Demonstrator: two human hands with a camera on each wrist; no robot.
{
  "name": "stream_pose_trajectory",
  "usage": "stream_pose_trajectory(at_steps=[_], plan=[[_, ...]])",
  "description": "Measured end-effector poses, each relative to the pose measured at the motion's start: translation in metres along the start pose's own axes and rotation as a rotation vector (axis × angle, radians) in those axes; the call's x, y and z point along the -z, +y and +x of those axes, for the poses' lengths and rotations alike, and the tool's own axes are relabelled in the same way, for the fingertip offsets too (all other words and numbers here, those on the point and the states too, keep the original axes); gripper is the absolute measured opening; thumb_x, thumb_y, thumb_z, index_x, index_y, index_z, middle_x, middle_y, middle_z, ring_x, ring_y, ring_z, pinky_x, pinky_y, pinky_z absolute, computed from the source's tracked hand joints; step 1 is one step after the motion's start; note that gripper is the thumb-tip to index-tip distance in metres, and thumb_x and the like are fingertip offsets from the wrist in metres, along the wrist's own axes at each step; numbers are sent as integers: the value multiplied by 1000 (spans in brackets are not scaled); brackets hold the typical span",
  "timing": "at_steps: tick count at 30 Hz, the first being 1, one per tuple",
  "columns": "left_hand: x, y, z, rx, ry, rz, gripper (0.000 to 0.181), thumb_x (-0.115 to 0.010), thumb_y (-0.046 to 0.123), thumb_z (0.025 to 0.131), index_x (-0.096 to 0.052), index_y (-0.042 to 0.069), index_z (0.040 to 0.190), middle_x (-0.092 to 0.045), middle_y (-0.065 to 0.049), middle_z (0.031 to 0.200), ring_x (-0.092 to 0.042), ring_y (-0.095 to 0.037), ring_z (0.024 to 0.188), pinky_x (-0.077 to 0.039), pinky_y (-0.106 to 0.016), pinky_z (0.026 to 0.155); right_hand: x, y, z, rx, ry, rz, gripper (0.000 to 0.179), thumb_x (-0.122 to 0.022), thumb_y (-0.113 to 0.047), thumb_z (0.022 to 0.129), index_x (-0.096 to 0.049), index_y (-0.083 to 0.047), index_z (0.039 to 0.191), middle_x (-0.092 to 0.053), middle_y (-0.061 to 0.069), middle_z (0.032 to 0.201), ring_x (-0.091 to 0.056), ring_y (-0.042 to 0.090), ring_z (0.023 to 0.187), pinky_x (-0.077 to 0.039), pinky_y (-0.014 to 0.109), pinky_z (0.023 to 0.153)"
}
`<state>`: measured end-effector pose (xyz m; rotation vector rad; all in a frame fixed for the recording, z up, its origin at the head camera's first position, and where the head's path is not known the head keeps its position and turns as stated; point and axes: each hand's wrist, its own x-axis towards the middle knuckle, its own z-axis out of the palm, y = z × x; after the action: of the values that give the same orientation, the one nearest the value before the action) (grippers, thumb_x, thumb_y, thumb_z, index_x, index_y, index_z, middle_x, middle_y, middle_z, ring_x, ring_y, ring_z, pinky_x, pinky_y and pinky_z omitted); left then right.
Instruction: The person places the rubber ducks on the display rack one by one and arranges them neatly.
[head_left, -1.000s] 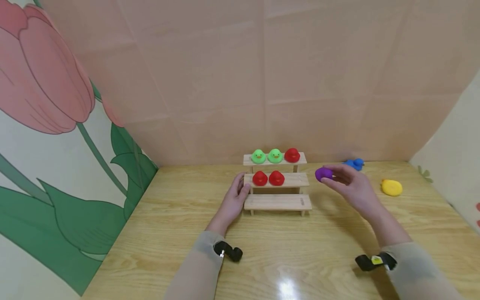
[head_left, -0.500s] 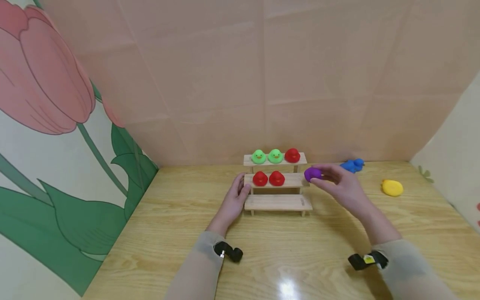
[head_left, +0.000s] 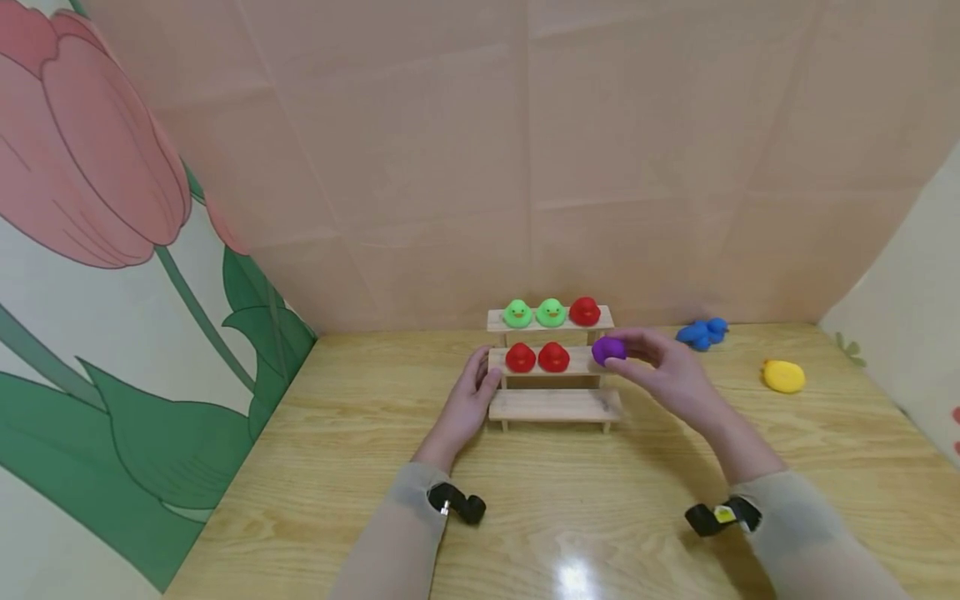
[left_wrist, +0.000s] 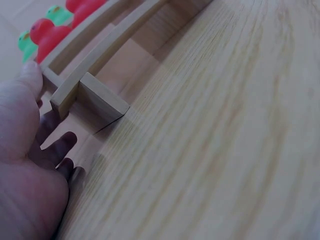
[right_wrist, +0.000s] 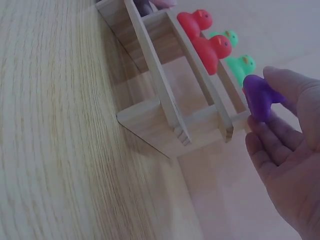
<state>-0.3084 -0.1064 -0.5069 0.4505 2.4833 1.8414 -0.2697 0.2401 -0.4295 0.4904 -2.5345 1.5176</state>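
A three-tier wooden display shelf [head_left: 555, 403] stands on the table. Its top tier holds two green rubber ducks [head_left: 534, 313] and a red rubber duck [head_left: 584, 311]; two more red rubber ducks [head_left: 537, 357] sit on the left and centre of the middle tier. My left hand [head_left: 467, 398] holds the shelf's left end, thumb at the middle tier's end in the left wrist view. Pinched between thumb and fingers of my right hand [head_left: 667, 372] is a purple rubber duck [right_wrist: 259, 97], close over the middle tier's right end. The bottom tier is bare.
To the right on the wooden table [head_left: 300, 467] lie a blue rubber duck [head_left: 703, 333] near the back and a yellow rubber duck [head_left: 783, 377] on its side. A pinkish cloth backdrop [head_left: 420, 167] rises behind the shelf; printed walls flank both sides.
My right hand has carried the purple duck leftward, from beside the shelf to the middle tier's right end. The left hand stays at the shelf's left end.
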Motion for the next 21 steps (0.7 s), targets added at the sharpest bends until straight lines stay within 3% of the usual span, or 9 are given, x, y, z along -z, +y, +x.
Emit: stream_pose_trajectory(at_steps=[9,13,16,21], plan=[[0,1,0,12,-3,10,75,-48,64,113,-28,29,176,-37,-14,176,-35,-27,162,-33,-48,129,-8,-2,7,6,-26,8,45,-80,-29,106,-68,-11,145,-70,13,143,-59,42,142,-52,16,97],[0,1,0,12,-2,5,74,-49,62,113,-28,29,176,-38,-14,175,-36,-27,161,-33,-49,129,-10,-1,9,3,-39,-13,46,-79,-32,107,-68,-14,147,-70,12,145,-58,43,143,-56,38,108],[0,1,0,15,0,5,74,-49,62,113,-28,29,176,-39,-14,175,-37,-27,161,-33,-49,129,-11,0,10,-10,-53,-19,49,-79,-35,107,-66,-15,149,-68,12,146,-56,44,145,-50,60,115],[0,0,0,15,1,6,74,-49,62,114,-27,30,176,-37,-15,176,-35,-28,162,-32,-49,130,-12,-1,11,-33,-73,-8,52,-78,-37,106,-65,-15,151,-65,14,150,-49,48,150,-41,71,118]])
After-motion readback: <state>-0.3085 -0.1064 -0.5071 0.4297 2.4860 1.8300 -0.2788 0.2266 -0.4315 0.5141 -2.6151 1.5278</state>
